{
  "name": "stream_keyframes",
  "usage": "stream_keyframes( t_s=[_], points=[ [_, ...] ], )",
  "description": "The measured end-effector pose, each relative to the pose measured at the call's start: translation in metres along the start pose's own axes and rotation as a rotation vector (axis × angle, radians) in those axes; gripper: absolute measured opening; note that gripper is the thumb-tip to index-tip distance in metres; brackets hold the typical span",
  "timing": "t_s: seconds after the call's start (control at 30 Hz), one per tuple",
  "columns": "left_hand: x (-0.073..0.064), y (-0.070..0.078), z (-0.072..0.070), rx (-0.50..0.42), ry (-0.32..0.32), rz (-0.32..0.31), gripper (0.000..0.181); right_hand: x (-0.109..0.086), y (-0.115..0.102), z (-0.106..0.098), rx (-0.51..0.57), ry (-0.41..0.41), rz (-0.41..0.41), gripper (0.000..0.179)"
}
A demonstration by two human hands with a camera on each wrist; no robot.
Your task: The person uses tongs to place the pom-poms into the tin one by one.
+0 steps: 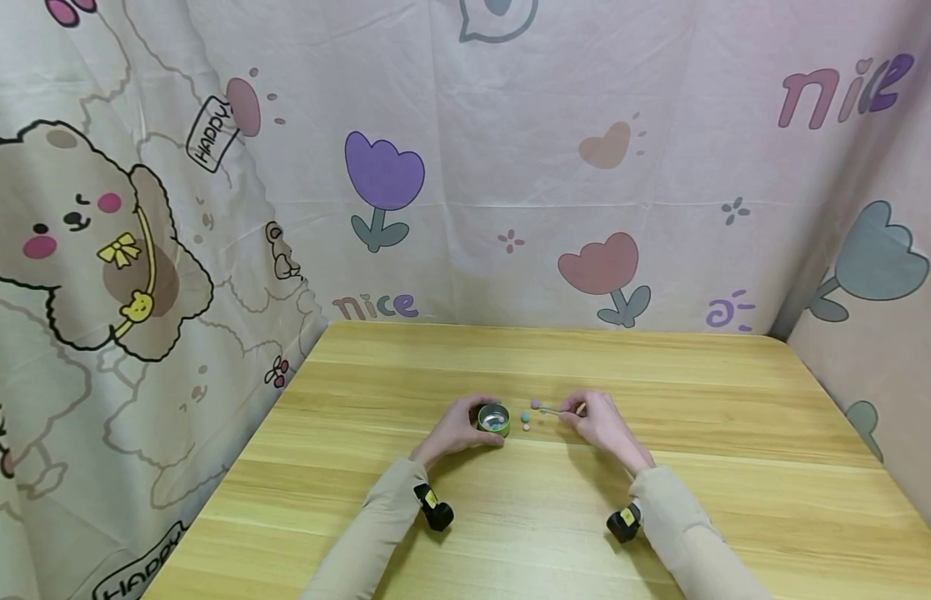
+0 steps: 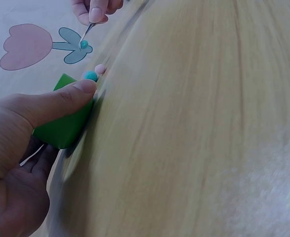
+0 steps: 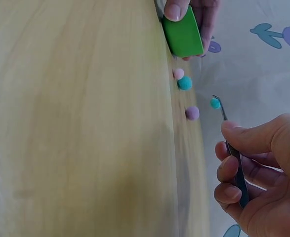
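My left hand (image 1: 457, 429) grips a small round green tin (image 2: 73, 126), thumb on the near side and fingers behind. The tin stands upright on the table, and its shiny inside shows in the head view. My right hand (image 1: 603, 423) pinches dark metal tweezers (image 3: 238, 173) between thumb and fingers. At their bent tip is a small teal pom-pom (image 3: 215, 103), raised off the table. Between the hands lie a pink pom-pom (image 3: 178, 73), a larger teal pom-pom (image 3: 185, 83) and a purple pom-pom (image 3: 192, 113), the purple one closest to the tweezers.
The wooden table (image 1: 510, 533) reaches back to a hanging cloth (image 1: 495, 167) printed with flowers and words. Another printed cloth (image 1: 232, 350) hangs along the left side. Each wrist wears a small black camera, the left one (image 1: 435, 508) and the right one (image 1: 624, 523).
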State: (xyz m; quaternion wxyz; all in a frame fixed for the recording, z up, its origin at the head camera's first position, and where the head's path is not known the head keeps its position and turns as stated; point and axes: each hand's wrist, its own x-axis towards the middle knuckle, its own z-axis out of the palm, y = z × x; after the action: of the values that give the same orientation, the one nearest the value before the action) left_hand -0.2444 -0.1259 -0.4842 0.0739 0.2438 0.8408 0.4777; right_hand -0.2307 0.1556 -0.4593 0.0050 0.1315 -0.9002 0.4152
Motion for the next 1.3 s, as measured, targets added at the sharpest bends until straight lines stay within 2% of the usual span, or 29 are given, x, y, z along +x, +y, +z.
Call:
stream_keyframes(
  t_s=[0.1, 0.37, 0.63, 0.77, 1.13, 1.3],
  points=[
    [0.001, 0.001, 0.001, -0.03, 0.0, -0.027, 0.067, 0.0, -0.001, 0.001, 0.006, -0.005, -0.007, 0.005],
    [0.001, 0.002, 0.004, -0.056, 0.013, -0.028, 0.067, 0.0, -0.006, 0.003, 0.002, -0.002, -0.029, 0.006],
    [-0.009, 0.031, -0.003, -0.084, 0.0, -0.024, 0.062, 0.0, -0.014, 0.005, 0.014, -0.012, -0.034, 0.005],
    [-0.013, 0.038, -0.005, -0.088, 0.005, -0.016, 0.062, 0.001, -0.018, 0.007, 0.013, -0.014, -0.04, 0.005],
    [-0.01, 0.034, -0.006, -0.076, -0.017, -0.01, 0.065, 0.005, -0.026, 0.015, 0.019, -0.019, -0.052, 0.007],
    [-0.004, 0.019, 0.0, -0.069, -0.01, -0.018, 0.068, 0.007, -0.029, 0.017, 0.034, -0.031, -0.066, 0.006]
  ],
)
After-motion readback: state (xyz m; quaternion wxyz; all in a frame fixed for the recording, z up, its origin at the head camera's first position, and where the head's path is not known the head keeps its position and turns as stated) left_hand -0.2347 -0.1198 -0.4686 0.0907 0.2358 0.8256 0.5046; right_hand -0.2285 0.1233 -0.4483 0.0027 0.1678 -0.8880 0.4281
